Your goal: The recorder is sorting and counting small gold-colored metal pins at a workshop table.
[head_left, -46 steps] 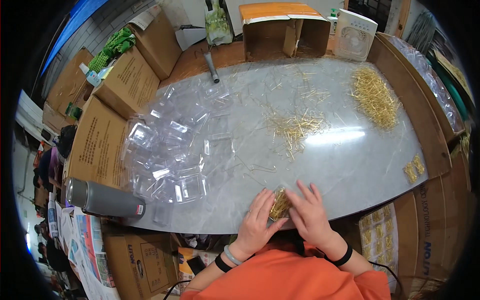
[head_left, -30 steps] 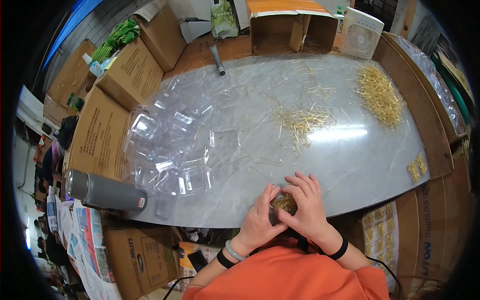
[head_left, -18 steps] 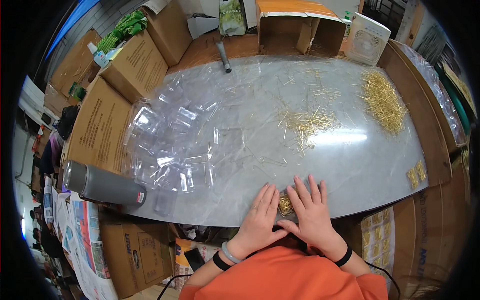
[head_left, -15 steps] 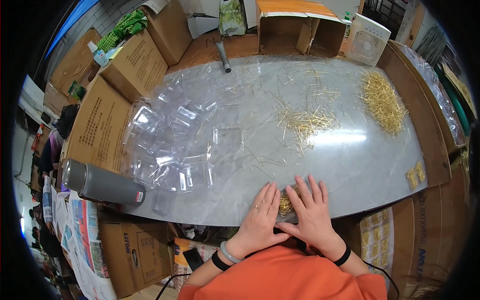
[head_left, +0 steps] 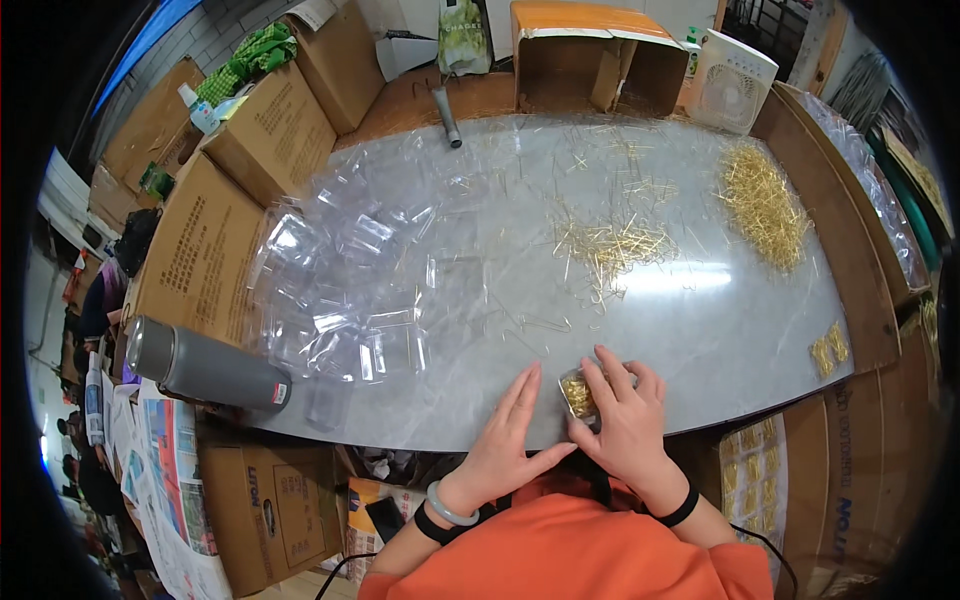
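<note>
Clear plastic case (head_left: 577,396) stuffed with gold wire pieces, sitting just inside the near edge of the worktop (head_left: 700,345), around the middle of that edge. Half a second ago both hands were flat-ish along its two sides. Now the left hand (head_left: 505,445) has come off it, fingers straight, a small gap showing, while the right hand (head_left: 632,420) has curled up and has the case between thumb and fingers. Hands are apart, though the thumbs are pretty close.

Rest of the worktop looks the same as before: heap of clear empty cases (head_left: 340,300) toward the left edge, scattered gold wires (head_left: 620,245) past the middle, big gold pile (head_left: 765,210) by the far right corner, two filled packs (head_left: 839,341) at the near right corner. Grey bottle (head_left: 225,370) lies at the near left corner. Along the far edge there's a metal tube (head_left: 447,118), an orange-topped carton (head_left: 600,20) and a white fan (head_left: 732,85). Cardboard boxes (head_left: 270,120) line the left edge.
</note>
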The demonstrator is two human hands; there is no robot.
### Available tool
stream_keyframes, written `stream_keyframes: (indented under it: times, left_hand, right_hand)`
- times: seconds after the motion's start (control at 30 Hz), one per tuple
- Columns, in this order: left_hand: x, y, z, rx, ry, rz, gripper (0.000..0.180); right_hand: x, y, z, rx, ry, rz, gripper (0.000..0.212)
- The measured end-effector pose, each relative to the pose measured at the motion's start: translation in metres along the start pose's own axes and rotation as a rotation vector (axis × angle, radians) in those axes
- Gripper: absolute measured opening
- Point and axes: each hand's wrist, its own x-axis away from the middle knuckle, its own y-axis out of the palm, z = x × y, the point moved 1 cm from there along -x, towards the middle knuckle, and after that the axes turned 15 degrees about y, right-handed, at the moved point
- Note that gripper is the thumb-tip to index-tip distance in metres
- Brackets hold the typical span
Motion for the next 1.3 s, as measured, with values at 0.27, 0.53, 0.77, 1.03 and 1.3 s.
stream_keyframes:
  times: [0.27,0.53,0.77,1.03,1.3]
  left_hand:
    - [-0.002,0.01,0.005,-0.328,0.091,-0.08,0.08]
    - [-0.015,0.014,0.008,-0.358,0.14,-0.105,0.075]
    - [-0.025,0.022,0.003,-0.132,0.043,0.116,0.059]
    - [-0.027,0.025,-0.001,-0.212,0.092,0.005,0.044]
    - [-0.026,0.027,0.002,-0.226,0.104,0.009,0.083]
  right_hand:
    - [0.008,0.004,0.002,-0.027,0.05,0.003,0.071]
    - [0.014,0.005,0.009,-0.161,0.064,-0.059,0.091]
    - [0.008,-0.014,0.03,-0.521,0.168,-0.277,0.076]
    - [0.01,0.003,0.028,-0.552,0.261,-0.042,0.029]
    - [0.005,-0.007,0.023,-0.468,0.086,0.007,0.026]
